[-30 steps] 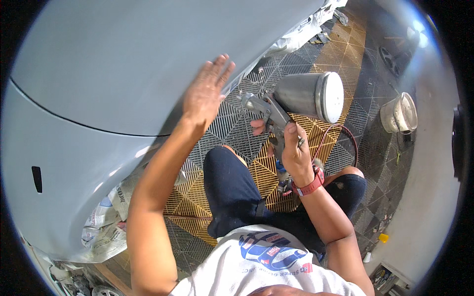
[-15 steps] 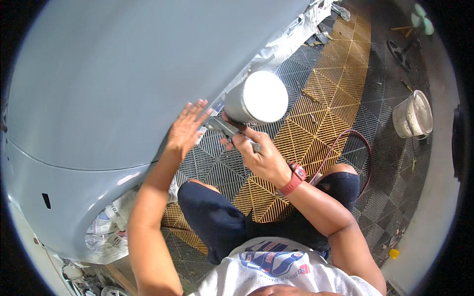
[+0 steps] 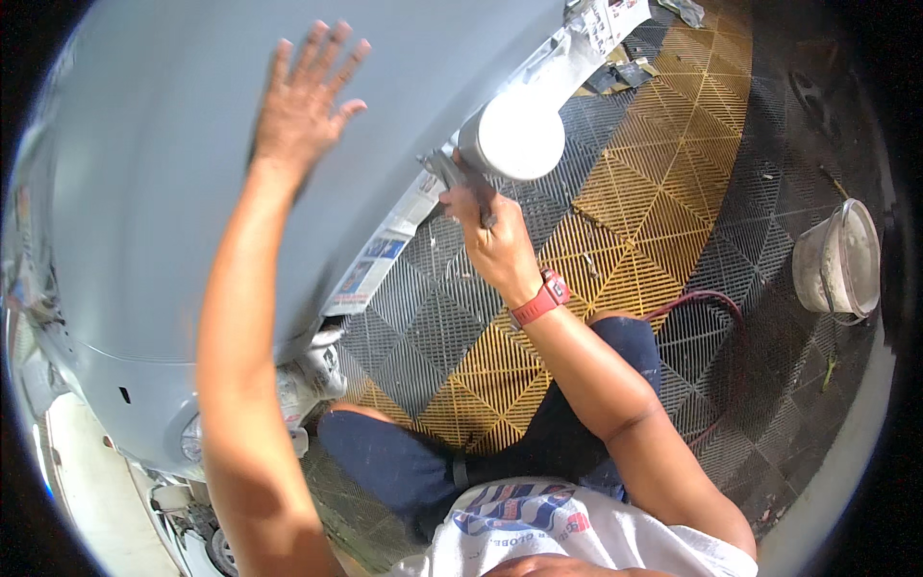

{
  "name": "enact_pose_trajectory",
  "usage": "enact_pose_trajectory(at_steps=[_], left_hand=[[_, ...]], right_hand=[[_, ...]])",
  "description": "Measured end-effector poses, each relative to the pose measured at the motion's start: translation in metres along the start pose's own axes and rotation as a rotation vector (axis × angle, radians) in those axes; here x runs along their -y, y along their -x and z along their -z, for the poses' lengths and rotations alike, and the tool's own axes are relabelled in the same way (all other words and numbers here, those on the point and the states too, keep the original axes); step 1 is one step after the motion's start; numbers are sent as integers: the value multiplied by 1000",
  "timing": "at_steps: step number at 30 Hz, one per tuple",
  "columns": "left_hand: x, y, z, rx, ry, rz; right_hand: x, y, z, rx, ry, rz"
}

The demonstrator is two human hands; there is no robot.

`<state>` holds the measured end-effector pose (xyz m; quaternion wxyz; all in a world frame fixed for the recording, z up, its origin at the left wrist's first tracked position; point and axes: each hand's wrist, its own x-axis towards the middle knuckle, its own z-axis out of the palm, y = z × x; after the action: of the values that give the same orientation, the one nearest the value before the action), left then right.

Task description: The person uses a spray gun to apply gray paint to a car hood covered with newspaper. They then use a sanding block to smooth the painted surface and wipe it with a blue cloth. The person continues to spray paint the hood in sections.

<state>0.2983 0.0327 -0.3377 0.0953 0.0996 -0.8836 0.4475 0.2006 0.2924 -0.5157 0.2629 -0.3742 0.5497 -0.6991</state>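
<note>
A large grey car body panel (image 3: 192, 231) fills the left side. My left hand (image 3: 303, 111) is stretched over it with fingers spread and nothing held; whether the palm touches the surface I cannot tell. My right hand (image 3: 498, 245) is wrapped around the handle of a spray gun (image 3: 447, 171), blurred a little by motion. On top of the gun sits a round cup (image 3: 524, 139) with a bright white lid. The gun's front end points toward the panel's lower edge, close to it. Newspaper masking (image 3: 370, 264) runs along that edge.
Black and yellow slatted tiles (image 3: 663, 192) cover the floor. A dirty white bucket (image 3: 832, 260) stands at the right. Behind my right knee curls a dark red hose (image 3: 735, 317). Scraps of paper (image 3: 620, 75) lie at the far end. More masking (image 3: 312, 370) hangs at the near-left wheel opening.
My left hand has moved from the panel's lower edge up and leftward over its surface. The spray gun, in my right hand, has shifted farther away. The whole view has shifted slightly.
</note>
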Motion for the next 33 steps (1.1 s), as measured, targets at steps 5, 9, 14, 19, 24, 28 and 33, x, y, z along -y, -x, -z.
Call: enact_pose_trajectory(at_steps=[5, 9, 14, 19, 24, 28, 33], left_hand=[[-83, -24, -46, 367, 90, -154], [-134, 23, -70, 634, -57, -295], [-126, 108, -66, 807, -95, -528], [-112, 82, -66, 705, -18, -485], [-103, -73, -88, 310, -69, -350], [-113, -204, -99, 215, -135, -320], [-130, -335, -92, 180, -272, -199]], right_hand=[[2, -10, 39, -29, -78, 36], [-3, -9, 51, 46, -187, 41], [-14, -4, 74, 127, -109, 30], [-22, -6, 116, 133, 3, -1], [-19, -13, 148, -3, -58, 77], [-5, -9, 165, -111, -109, 76], [16, 3, 170, -212, -186, 93]])
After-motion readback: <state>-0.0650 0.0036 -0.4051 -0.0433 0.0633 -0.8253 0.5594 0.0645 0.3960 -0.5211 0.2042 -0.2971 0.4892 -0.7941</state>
